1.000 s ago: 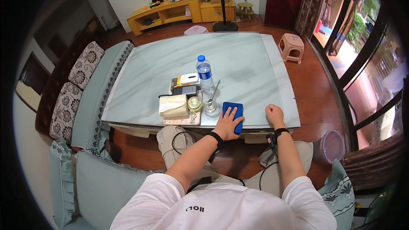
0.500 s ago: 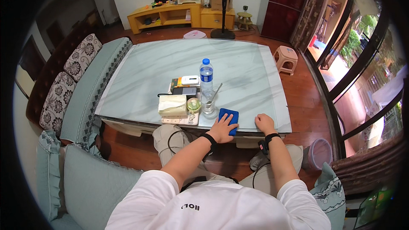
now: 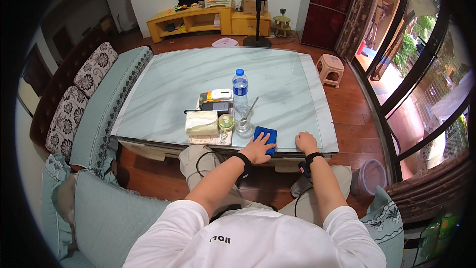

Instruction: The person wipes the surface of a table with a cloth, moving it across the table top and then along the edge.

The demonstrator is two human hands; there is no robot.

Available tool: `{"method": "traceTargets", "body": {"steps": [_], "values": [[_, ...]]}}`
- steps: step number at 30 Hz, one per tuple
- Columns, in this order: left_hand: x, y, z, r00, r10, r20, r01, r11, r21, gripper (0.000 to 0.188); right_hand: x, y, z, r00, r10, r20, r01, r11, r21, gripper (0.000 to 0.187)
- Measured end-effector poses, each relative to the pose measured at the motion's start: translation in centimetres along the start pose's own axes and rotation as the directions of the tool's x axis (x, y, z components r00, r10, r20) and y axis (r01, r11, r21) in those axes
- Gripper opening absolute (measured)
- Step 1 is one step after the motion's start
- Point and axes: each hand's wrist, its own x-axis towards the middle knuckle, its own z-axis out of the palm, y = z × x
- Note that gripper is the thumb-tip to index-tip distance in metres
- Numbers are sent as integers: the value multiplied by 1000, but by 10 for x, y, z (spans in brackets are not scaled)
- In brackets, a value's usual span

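One blue cloth lies on the table at the near edge, right of that edge's midpoint and well apart from the near right corner. The cloth is compact and roughly rectangular, longer from front to back than across, with a uniform saturated colour, a matte surface and fairly straight sides. Its far end and right side are exposed; the left hand covers part of the remainder. Its near end reaches the table's near edge; any overhang cannot be determined. The left hand rests palm down, fingers extended and spread across the cloth, pressing from above without gripping it. The right hand rests at the near edge, between the cloth and the near right corner, fingers clenched inward; no object is visible in them. Left of the cloth, a clear glass contains a spoon that leans right. Behind the glass stands an upright clear bottle with a blue cap. Further left along the near edge are a round green container and a pale tissue packet, placed side by side.
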Motion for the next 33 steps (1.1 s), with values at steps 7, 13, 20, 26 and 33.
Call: {"method": "traceTargets", "body": {"steps": [7, 13, 20, 26, 33], "values": [[14, 3, 1, 996, -90, 0, 90, 996, -22, 64, -11, -17, -3, 998, 7, -55, -6, 1000, 16, 29], [23, -10, 18, 974, -60, -219, 62, 998, 1, 70, -26, -56, -3, 999, -27, 35, 10, 909, 417, 35], [-47, -23, -57, 983, -84, -161, -4, 875, -484, 31, -37, -129, -15, 972, -233, -35, 213, 806, 552, 18], [-97, -94, -81, 699, -518, -494, 41, 718, -695, 13, -35, -181, 5, 936, -326, 133, 145, 700, 700, 27], [-138, -177, -64, 435, -777, -455, 281, 598, -751, 54, -25, -229, 50, 930, -327, 166, 141, 736, 662, 53]]}}
